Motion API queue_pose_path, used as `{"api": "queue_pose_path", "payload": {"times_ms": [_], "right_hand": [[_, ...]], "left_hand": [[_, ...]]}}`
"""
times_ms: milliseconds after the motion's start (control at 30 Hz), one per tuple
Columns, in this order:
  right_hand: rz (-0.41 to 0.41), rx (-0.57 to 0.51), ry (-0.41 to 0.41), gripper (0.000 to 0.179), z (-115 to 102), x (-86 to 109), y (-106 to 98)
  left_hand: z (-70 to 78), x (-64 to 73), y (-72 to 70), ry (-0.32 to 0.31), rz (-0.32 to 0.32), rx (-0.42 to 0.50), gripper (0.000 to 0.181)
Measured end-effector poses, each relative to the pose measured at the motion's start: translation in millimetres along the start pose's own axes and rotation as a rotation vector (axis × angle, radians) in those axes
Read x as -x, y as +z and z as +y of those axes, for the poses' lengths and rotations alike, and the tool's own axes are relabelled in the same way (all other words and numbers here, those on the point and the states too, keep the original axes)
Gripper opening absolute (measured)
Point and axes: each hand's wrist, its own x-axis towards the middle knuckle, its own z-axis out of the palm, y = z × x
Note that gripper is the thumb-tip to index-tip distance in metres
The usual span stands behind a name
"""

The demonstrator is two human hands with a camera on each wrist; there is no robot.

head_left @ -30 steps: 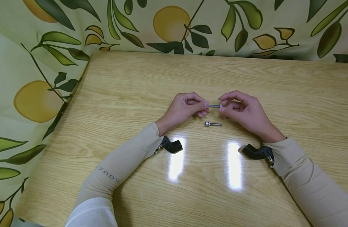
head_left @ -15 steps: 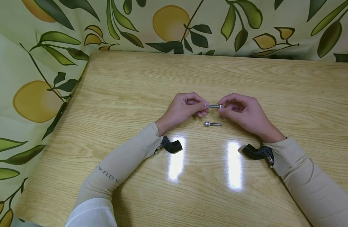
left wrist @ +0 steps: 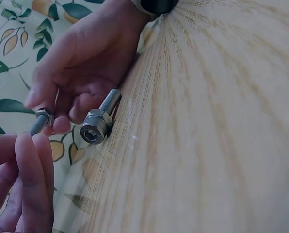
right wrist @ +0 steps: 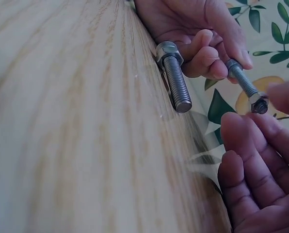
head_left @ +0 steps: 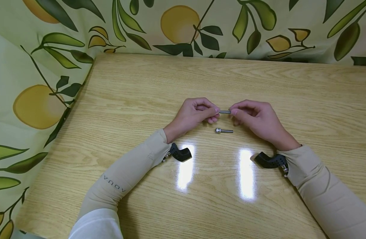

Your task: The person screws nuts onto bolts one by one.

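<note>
In the head view my left hand [head_left: 193,113] pinches one end of a steel bolt [head_left: 224,112], which lies level above the table. At its other end my right hand [head_left: 257,118] has thumb and fingertips on a hex nut [right wrist: 257,103]; the thumb hides the nut from the head camera. The right wrist view shows the nut at the tip of the threaded shank, with the bolt's head end between the left fingertips. A second bolt [head_left: 224,130], with a socket head [left wrist: 92,132] and its own nut [left wrist: 102,115] close to the head, lies just in front of the hands.
The wood-grain table [head_left: 141,79] reflects two bright light patches in front of the hands. A fruit-and-leaf patterned cloth [head_left: 183,26] hangs along its back and left sides. Black wrist mounts [head_left: 180,153] stick out under both sleeves.
The right thumb and fingertips have shifted slightly over the nut, which showed half a second ago and is now covered in the head view. The left hand and the bolt on the table stay put.
</note>
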Motion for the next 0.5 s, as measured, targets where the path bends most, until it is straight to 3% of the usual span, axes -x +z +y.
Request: {"api": "queue_pose_path", "payload": {"times_ms": [267,500], "right_hand": [[-0.007,-0.017,-0.019,0.017,1.6,-0.4,0.7],[-0.009,-0.033,-0.039,0.026,1.3,0.5,0.3]], "left_hand": [[-0.5,-0.3,0.1,-0.008,-0.003,0.016,0.013],[-0.3,-0.4,0.5,-0.013,-0.004,0.013,0.013]]}}
